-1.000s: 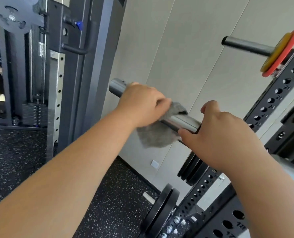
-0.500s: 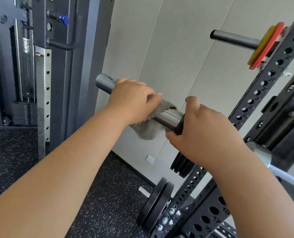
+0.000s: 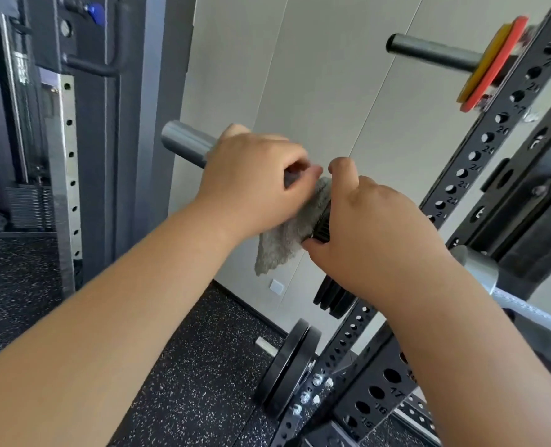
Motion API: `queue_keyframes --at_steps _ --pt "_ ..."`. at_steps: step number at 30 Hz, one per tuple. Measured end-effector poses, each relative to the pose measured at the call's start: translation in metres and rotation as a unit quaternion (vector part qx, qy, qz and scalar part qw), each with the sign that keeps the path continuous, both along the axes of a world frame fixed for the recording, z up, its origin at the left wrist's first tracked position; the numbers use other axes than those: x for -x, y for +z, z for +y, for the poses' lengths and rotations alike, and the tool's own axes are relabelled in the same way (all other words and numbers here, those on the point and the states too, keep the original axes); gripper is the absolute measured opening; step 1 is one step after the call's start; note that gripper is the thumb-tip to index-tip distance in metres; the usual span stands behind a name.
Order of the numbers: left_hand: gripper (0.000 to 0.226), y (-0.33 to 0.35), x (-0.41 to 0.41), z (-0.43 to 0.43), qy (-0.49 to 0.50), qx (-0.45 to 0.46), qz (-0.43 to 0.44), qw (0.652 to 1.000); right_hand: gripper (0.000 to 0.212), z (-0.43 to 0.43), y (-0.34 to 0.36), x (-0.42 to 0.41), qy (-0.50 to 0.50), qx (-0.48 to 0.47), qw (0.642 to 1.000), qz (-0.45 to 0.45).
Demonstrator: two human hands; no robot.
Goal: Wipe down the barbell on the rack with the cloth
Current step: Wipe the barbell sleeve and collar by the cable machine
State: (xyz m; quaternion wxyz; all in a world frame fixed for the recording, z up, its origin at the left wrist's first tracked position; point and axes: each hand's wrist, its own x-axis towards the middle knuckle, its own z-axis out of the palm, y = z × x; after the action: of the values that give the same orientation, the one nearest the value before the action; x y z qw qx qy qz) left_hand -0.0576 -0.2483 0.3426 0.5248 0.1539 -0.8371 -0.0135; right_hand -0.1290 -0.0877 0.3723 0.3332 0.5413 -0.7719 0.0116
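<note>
The barbell (image 3: 187, 144) is seen lying across the rack (image 3: 480, 150), its grey sleeve end projecting to the left, toward the wall. The cloth (image 3: 287, 235), grey and fuzzy, is wrapped over the sleeve approx. at mid-length and is clamped there by the left hand (image 3: 255, 185), fingers curled round bar and fabric; a loose flap is left hanging below the bar. The right hand (image 3: 374, 240) is closed round the sleeve's black ribbed collar (image 3: 322, 229), just beside the cloth, thumb raised, the two hands nearly touching. Beyond the right wrist, the bar's shaft (image 3: 525, 311) is seen running off to the lower right.

The rack upright is black w/ numbered holes. A storage peg (image 3: 432, 54) w/ yellow and red plates (image 3: 493, 66) is mounted higher up; black plates (image 3: 287, 366) are stored lower down. Flooring is black speckled rubber (image 3: 184, 375); the wall (image 3: 316, 75) is pale and panelled. A cable machine w/ weight stack (image 3: 29, 208) is seen at far left
</note>
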Motion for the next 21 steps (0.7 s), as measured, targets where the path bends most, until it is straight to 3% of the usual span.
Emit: queue_keyframes --at_steps 6,10,13,16,19,21 --pt "0.041 -0.014 0.028 -0.01 0.022 0.045 -0.018 0.999 0.064 0.006 0.003 -0.002 0.011 -0.017 1.0 -0.011" --pt "0.045 -0.015 0.019 -0.025 0.029 0.029 -0.014 0.999 0.062 0.007 0.006 0.0 0.004 0.005 0.997 -0.075" --pt "0.041 -0.031 0.018 -0.01 0.039 -0.019 0.035 0.998 0.052 0.006 0.0 0.0 0.01 0.013 0.999 -0.038" --pt "0.04 -0.047 0.025 0.019 -0.024 -0.016 0.041 0.999 0.044 0.007 -0.006 -0.006 0.04 0.061 0.997 0.016" --pt "0.041 -0.041 0.012 0.003 -0.042 0.073 -0.02 0.996 0.042 0.01 -0.012 0.0 0.008 0.049 0.999 -0.002" --pt "0.041 -0.021 0.004 -0.018 0.009 0.061 -0.091 0.994 0.045 0.015 -0.009 0.005 0.0 0.025 0.999 -0.046"
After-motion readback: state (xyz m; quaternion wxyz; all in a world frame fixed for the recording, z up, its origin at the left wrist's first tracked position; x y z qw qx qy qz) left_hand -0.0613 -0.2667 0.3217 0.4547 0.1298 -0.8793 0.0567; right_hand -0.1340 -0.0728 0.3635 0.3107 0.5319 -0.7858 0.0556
